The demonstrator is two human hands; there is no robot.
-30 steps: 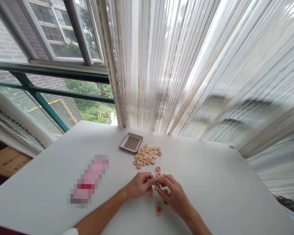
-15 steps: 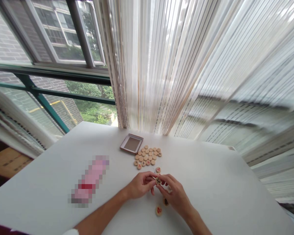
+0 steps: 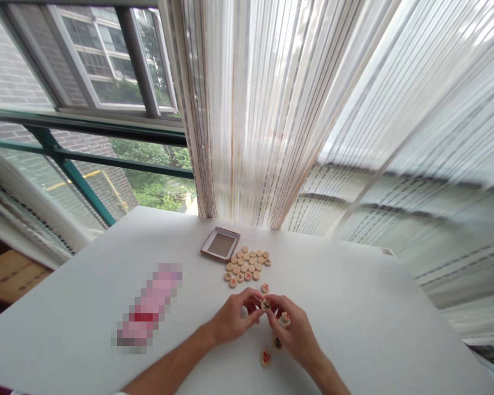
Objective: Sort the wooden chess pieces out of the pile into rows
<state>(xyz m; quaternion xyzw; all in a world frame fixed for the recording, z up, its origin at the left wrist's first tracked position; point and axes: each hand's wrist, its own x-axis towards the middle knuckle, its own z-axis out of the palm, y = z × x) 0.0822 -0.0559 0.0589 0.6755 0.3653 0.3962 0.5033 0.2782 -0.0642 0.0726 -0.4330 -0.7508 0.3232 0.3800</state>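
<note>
Black-marked pc (image 3: 265,304) now tipped more twd me, so its char reads OK; I'm pinching it btwn L hand (image 3: 235,318) & R hand (image 3: 292,325) fingertips.

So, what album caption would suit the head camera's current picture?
Left hand and right hand meet around a black-marked disc at a white table, pale discs clustered beyond.

The left hand (image 3: 234,318) and right hand (image 3: 291,321) are bare; visible forearms (image 3: 177,356) are uncovered. A white sleeve edge (image 3: 121,393) borders the left forearm.
</note>
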